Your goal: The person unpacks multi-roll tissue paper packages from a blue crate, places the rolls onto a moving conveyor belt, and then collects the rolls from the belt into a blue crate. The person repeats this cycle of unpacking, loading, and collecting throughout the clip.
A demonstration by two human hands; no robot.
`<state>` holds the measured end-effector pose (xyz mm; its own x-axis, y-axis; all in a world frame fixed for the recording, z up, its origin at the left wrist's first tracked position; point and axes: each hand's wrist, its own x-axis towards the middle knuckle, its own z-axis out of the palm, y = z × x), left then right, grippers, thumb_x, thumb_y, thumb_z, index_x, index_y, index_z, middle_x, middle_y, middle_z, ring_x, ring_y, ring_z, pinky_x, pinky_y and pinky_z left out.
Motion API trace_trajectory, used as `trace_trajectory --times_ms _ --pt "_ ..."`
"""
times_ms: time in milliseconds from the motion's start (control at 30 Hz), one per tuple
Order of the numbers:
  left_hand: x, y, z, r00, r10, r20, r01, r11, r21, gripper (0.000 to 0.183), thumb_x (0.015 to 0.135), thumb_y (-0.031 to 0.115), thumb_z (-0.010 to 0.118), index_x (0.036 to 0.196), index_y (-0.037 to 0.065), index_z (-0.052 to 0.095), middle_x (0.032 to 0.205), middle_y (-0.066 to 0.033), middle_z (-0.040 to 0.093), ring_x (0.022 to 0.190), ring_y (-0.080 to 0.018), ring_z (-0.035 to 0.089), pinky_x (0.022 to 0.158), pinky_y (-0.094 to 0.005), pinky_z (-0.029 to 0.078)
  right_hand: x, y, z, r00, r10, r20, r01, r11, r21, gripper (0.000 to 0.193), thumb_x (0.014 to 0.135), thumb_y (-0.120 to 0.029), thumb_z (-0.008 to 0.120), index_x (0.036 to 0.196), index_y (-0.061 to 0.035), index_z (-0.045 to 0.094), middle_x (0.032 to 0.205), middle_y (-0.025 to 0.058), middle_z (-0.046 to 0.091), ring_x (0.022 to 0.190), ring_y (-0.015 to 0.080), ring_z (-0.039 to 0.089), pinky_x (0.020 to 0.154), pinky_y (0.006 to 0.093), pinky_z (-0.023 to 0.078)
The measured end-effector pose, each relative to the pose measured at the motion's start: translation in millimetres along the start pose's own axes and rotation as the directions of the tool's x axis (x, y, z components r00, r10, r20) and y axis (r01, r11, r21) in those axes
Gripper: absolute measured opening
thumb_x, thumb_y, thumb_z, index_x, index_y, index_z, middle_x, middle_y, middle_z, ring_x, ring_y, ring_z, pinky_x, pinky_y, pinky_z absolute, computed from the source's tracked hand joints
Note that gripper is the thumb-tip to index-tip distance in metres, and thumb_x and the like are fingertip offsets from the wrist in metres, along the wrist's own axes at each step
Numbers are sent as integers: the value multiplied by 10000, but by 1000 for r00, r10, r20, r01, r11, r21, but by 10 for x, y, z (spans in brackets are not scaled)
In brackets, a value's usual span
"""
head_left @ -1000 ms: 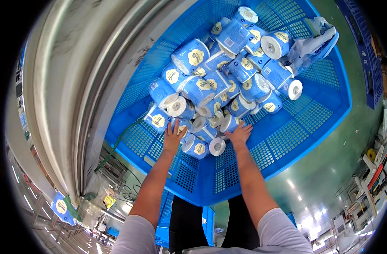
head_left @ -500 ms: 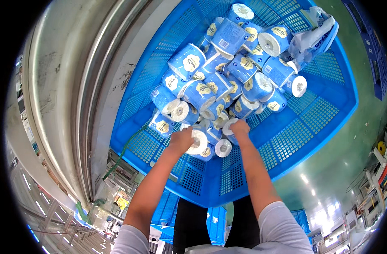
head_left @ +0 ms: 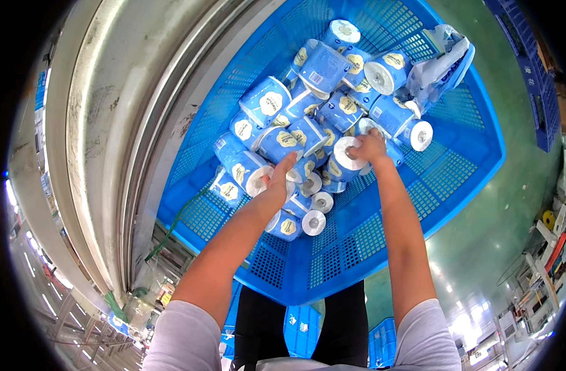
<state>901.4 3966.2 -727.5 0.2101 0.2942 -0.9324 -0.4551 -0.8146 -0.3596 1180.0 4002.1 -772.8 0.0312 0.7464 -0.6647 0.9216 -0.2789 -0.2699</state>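
Observation:
Blue-wrapped toilet paper rolls (head_left: pixel 274 143) with white ends and cream labels lie heaped in a large blue plastic basket (head_left: pixel 413 213). My left hand (head_left: pixel 282 179) is at the near left of the heap, fingers stretched out and thumb apart. Its thumb is against the white end of one roll (head_left: pixel 256 182). Farther right, my right hand (head_left: pixel 373 148) is closed on another toilet paper roll (head_left: pixel 343 166), thumb on its white end. The fingertips of this hand are partly hidden among the rolls.
A crumpled clear-and-blue plastic bag (head_left: pixel 441 71) rests at the basket's far right. Along the left runs a grey metal machine frame (head_left: pixel 100 154). A green cord (head_left: pixel 171 226) hangs by the basket's left rim. Blue pallets (head_left: pixel 536 80) stand on the green floor (head_left: pixel 481 204).
Both hands have moved farther into the basket, away from the near rolls. A roll under my right hand now sits farther up the heap. The view has shifted slightly.

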Motion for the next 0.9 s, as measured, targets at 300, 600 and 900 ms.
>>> trace_trajectory --times_ms 300,600,900 --pt "-677 -396 -46 965 -177 -193 40 827 -561 411 823 256 504 1207 121 562 1407 -118 343 1336 -337 211 1102 -519 81 -1157 -162 -155 856 13 -517 135 959 247 436 571 -343 760 922 -90 703 850 164 551 843 325 510 756 399 436" --pt "-3530 -1278 -204 734 -626 266 -317 -661 -680 427 724 370 659 1092 156 631 1139 -238 466 1099 -386 405 958 -466 333 -3000 -727 -1354 699 495 -516 443 267 856 382 857 -195 516 1131 70 537 1128 166 559 983 244 543 897 388 433" --pt "-6401 -781 983 302 -650 698 -287 -760 -584 506 676 244 734 1166 218 612 959 -86 449 945 -270 432 848 -360 374 -3725 -2799 -2952 630 -42 -776 614 639 464 378 796 -101 517 1141 53 531 1132 151 497 1039 283 489 920 368 384"
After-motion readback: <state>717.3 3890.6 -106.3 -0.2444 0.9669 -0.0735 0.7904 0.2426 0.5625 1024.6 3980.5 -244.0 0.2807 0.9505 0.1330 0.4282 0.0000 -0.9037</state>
